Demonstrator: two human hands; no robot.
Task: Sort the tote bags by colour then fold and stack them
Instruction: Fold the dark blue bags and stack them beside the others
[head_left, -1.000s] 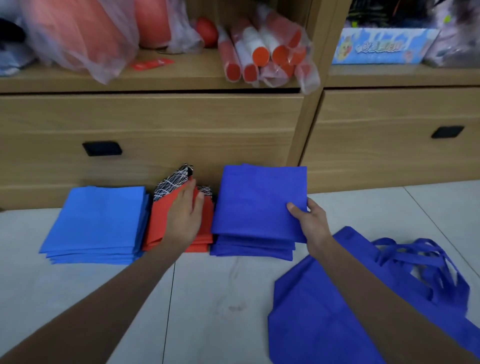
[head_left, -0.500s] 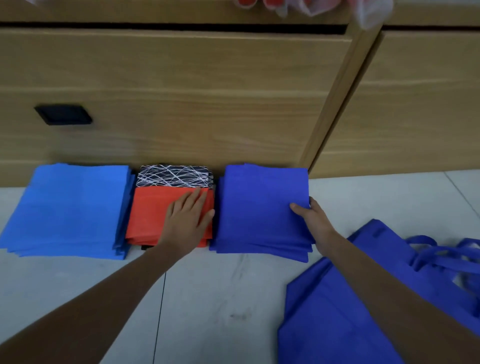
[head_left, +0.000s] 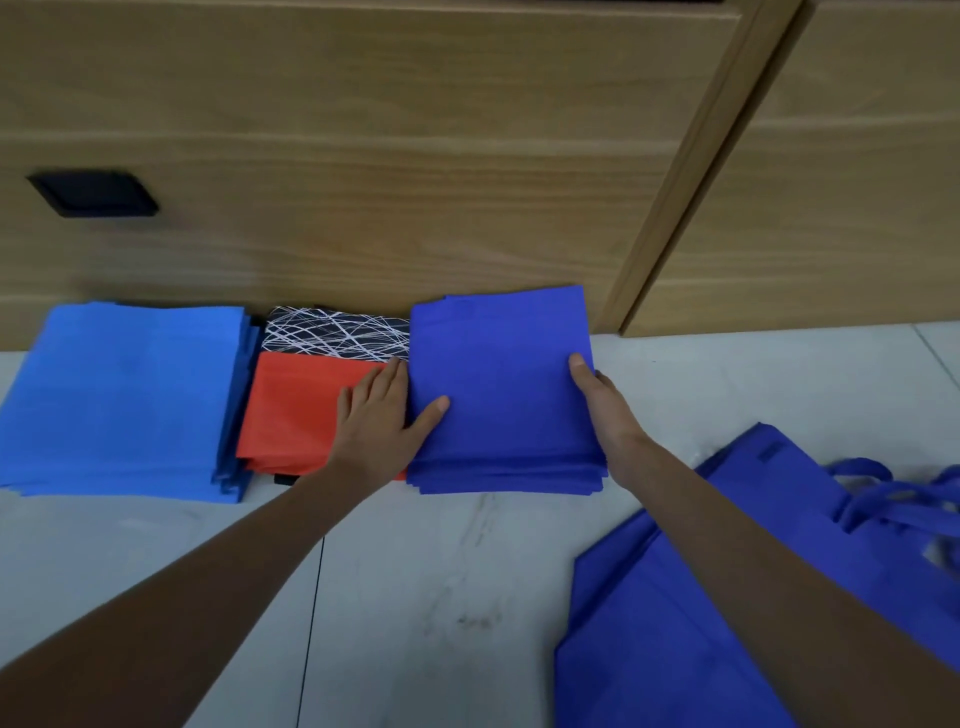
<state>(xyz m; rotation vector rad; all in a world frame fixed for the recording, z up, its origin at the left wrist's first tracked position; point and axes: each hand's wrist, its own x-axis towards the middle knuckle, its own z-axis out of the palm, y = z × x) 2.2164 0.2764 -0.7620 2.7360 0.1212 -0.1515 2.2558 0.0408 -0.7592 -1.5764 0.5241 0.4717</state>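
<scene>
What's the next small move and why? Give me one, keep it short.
Probably press both hands inward to square the dark blue stack: the left hand has its thumb on its left edge, the right hand thumbs its right edge, and the lower layers poke out unevenly in front. The unfolded blue bag nearby can wait.

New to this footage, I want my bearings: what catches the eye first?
Three bright folded stacks line the wooden drawers: light blue stack on the left, red stack in the middle, dark blue stack to its right. The left hand lies on the red stack, thumb on the dark blue one; the right hand is at that stack's right edge, thumb on top. At lower right sprawl unfolded dark blue totes.
</scene>
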